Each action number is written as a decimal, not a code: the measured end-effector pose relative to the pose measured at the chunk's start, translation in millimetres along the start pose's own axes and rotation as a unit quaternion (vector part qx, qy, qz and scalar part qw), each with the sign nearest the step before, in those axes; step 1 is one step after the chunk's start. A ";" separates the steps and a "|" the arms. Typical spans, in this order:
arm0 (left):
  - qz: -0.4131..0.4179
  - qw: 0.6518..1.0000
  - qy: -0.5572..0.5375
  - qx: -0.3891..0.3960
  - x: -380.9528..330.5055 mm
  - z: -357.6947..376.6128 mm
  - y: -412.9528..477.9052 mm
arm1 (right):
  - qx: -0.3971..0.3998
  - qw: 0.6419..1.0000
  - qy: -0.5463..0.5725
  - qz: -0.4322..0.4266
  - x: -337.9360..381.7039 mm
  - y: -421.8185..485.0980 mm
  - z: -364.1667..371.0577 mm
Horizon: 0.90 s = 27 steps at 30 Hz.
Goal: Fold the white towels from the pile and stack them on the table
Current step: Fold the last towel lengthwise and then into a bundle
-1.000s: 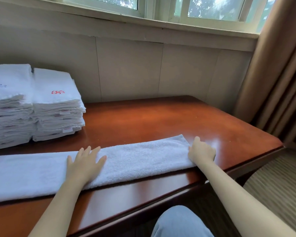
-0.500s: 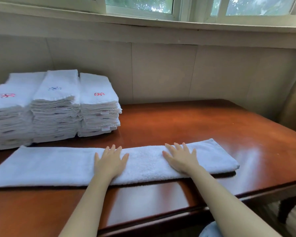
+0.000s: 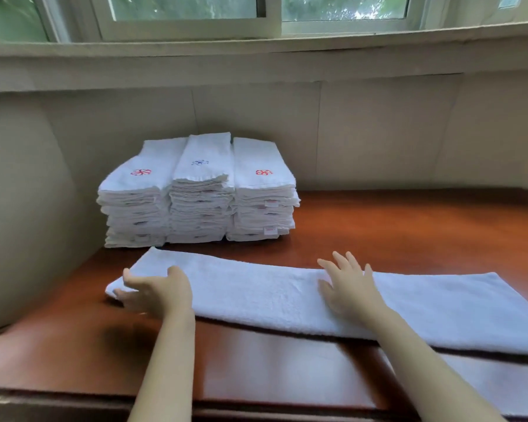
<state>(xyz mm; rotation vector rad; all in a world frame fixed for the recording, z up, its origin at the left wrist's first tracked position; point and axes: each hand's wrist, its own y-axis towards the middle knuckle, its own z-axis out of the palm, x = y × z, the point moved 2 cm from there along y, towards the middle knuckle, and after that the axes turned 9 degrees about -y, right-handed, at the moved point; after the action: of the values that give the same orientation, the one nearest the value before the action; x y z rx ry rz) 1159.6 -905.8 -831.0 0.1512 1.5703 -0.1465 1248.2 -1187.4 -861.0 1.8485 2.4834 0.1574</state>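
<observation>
The right hand [image 3: 348, 289] lies flat mid-length on the towel [image 3: 256, 290]. The left hand [image 3: 153, 292] is at its left end (blurred): possibly gripping, cannot tell

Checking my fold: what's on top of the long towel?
The right hand lies flat on the towel, mid-length; the left hand is over its left end, blurred, grip unclear. The palms hide the cloth beneath.

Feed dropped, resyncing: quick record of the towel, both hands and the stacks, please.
towel: long folded strip lying across the table
left hand: at towel's left end, blurred, grip unclear
right hand: flat on towel's middle, fingers spread
stacks: three, side by side, against the wall
</observation>
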 end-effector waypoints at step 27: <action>0.234 0.829 0.065 0.504 -19.3 29.1 -63.7 | 0.111 0.770 0.600 0.185 2.9 -22.2 -6.0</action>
<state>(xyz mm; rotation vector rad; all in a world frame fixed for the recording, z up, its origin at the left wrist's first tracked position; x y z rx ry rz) 1176.2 -973.9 -812.0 1.3921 1.3960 -0.5800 1225.7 -1191.3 -857.3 2.9483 2.6712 1.5861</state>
